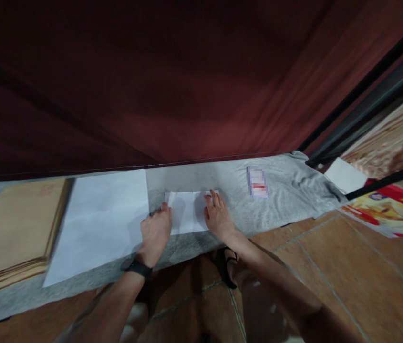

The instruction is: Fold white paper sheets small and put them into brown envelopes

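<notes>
A white sheet of paper point(187, 214), folded into a small rectangle, lies on the grey cloth between my hands. My left hand point(156, 231) is closed at its left edge, the fingers curled over that side; a dark watch is on the wrist. My right hand point(218, 215) rests on the right end of the paper with its fingers apart, their tips near the far edge. Left of my hands lies a larger white sheet point(106, 219), flat on the cloth. A small printed slip point(257, 182), blurred out, sits farther right.
A stack of brown paper envelopes point(20, 221) lies at the far left. The grey cloth point(287, 190) covers a narrow surface below a dark red curtain point(187, 85). Black poles point(369, 90) and a red and yellow printed box point(390, 209) stand at right. Tiled floor point(330, 267) lies below.
</notes>
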Demonstrator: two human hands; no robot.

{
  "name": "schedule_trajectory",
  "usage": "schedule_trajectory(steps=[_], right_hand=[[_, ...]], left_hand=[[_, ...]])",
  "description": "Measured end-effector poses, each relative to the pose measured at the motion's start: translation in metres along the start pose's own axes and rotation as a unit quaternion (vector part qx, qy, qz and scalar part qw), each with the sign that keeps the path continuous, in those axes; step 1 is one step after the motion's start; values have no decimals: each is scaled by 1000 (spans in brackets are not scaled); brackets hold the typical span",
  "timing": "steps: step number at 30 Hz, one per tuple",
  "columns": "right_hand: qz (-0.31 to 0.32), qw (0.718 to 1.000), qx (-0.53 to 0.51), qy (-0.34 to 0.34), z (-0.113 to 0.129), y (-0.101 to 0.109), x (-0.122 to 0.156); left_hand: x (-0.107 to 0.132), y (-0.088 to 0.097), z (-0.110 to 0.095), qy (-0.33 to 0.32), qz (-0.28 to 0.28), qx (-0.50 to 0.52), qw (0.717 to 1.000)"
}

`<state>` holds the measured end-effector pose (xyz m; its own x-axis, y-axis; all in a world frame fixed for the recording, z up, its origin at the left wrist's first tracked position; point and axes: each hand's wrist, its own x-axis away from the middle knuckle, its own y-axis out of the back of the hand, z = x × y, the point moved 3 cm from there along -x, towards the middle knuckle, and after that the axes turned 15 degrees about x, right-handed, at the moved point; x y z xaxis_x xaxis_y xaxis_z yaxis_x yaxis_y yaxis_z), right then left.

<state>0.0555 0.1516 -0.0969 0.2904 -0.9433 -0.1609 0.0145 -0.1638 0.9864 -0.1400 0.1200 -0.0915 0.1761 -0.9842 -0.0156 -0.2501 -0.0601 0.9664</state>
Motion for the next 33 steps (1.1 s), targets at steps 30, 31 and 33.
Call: schedule_trajectory(steps=[30,31,33], right_hand=[[-4,998,4,66,48,-20,20],[-3,998,5,65,48,-21,20],[-3,998,6,64,46,-23,20]], left_hand=[[0,-28,-40,-213,-8,121,969],[0,-32,-41,-202,-1,126,971],[0,-35,-40,-187,7,124,974]])
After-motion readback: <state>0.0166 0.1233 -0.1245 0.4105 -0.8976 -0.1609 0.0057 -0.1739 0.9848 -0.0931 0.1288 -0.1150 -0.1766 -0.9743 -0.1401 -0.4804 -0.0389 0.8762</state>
